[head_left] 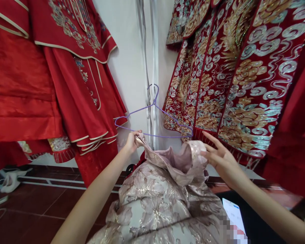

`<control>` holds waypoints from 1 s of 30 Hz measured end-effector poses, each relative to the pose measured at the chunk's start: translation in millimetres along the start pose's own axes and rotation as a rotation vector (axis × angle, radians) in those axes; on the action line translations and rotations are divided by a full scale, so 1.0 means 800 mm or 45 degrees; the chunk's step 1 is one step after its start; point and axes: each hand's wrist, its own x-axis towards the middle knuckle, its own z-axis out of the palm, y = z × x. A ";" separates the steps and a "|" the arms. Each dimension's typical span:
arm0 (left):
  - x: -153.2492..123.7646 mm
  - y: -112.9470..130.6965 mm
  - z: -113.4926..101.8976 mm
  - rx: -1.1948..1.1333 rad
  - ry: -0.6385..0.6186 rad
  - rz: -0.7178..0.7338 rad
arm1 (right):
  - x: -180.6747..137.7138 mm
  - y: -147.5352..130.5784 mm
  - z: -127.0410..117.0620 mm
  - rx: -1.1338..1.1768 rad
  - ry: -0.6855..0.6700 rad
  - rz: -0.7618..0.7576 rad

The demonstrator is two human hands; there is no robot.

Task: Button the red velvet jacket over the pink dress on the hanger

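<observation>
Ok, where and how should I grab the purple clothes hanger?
Probably pinch the purple clothes hanger just below its hook, coming from the front: the neck there is uncovered on the camera side, and both thin shoulders slope down from it.

The pale pink, gold-flowered brocade garment (157,206) runs off the bottom edge; a pixelated patch covers part of the flat, white-screened phone (232,211), its writing too small to read; the plain red satin robes (17,81) are cut by the left and top edges; the small white shoes (10,183) look blurred, their details unclear.
</observation>
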 end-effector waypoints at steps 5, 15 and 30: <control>-0.007 0.010 -0.001 -0.026 0.029 -0.072 | -0.006 0.000 -0.012 0.071 0.276 -0.092; 0.002 0.005 0.002 -0.068 0.096 -0.108 | 0.019 0.012 -0.015 -0.088 0.322 -0.246; -0.008 0.001 0.013 0.000 -0.001 -0.359 | 0.160 0.003 0.027 -1.122 0.060 -0.606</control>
